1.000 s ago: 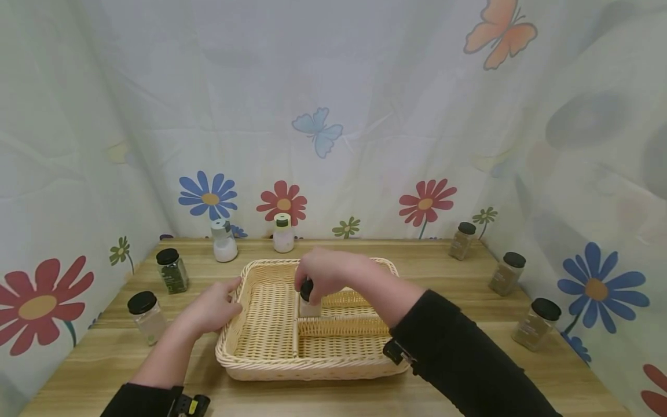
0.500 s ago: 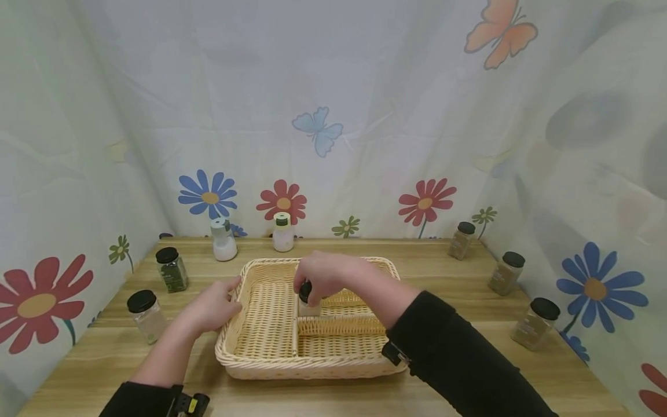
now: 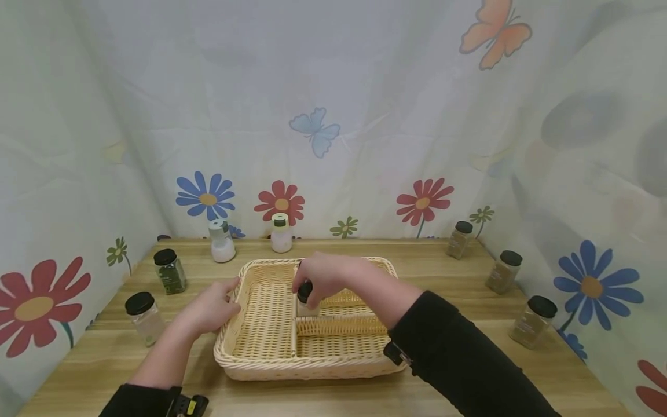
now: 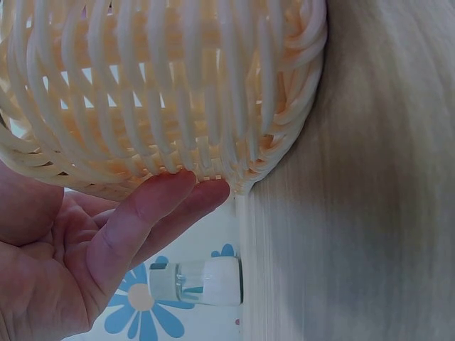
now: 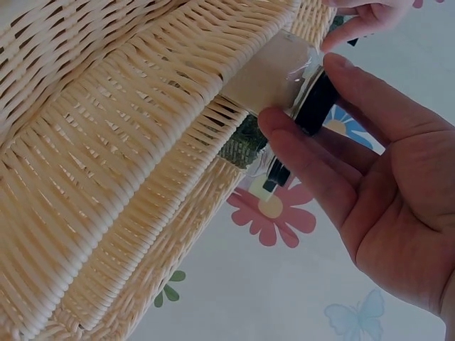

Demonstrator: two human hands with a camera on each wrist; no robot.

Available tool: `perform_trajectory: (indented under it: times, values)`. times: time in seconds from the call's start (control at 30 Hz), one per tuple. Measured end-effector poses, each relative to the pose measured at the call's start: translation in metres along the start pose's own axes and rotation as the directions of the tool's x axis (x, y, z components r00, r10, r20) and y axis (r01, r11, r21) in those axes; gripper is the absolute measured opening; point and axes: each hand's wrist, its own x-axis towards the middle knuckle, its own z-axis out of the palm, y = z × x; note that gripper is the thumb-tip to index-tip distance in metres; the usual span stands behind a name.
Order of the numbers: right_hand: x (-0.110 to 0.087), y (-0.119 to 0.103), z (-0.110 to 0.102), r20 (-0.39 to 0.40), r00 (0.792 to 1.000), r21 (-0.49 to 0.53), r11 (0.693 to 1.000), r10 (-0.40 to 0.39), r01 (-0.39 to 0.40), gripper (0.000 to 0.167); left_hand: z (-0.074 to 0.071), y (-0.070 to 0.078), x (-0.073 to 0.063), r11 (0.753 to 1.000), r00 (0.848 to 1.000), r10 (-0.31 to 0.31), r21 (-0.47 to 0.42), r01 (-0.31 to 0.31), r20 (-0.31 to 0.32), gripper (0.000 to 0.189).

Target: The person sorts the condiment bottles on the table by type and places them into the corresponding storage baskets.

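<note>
A wicker basket [image 3: 268, 370] with woven dividers stands on the table. My left hand [image 3: 213, 307] grips its left rim; in the left wrist view, the fingertips [image 4: 170, 186] press against the outer wall. Inside the back right compartment, next to the lengthwise divider, is a spice jar [image 5: 274, 74] of pale powder. My right hand [image 3: 325, 278] pinches its black lid [image 3: 305, 289] between thumb and fingers. Just beyond that jar, the right wrist view shows a jar of green herbs [image 5: 244, 145], partly hidden by the wicker.
On the table's left stand a green herb jar [image 3: 171, 277] and a black-lidded jar [image 3: 146, 321]. Two white-based shakers [image 3: 222, 246] [image 3: 281, 238] stand behind the basket. Three brown spice jars [image 3: 460, 240] [image 3: 504, 275] [image 3: 531, 325] line the right side. A flowered curtain [image 3: 365, 127] encloses the table.
</note>
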Motion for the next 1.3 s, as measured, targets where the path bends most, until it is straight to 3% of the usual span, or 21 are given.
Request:
perform_trajectory:
  times: [0.3,0.7,0.97,1.3]
  values:
    - [-0.011,0.003,-0.007,0.009,0.999,0.021,0.999,0.040,-0.040,0.059,0.000,0.000,0.000,1.000,1.000,-0.002,0.013,0.003,-0.002,0.073]
    - [-0.040,0.020,-0.033,-0.135,0.990,0.150,0.988,0.049,-0.029,0.058,0.000,0.000,0.001,0.999,1.000,0.010,0.033,-0.010,-0.007,0.073]
    - [-0.058,0.034,-0.040,-0.239,0.968,0.232,0.973,0.074,-0.017,0.059,0.000,0.001,0.000,0.999,1.000,0.029,0.043,-0.029,-0.002,0.072]
    - [-0.076,0.059,-0.044,-0.381,0.922,0.205,0.979,0.075,0.005,0.058,0.000,0.000,0.001,0.999,1.000,0.017,0.038,-0.017,-0.006,0.073]
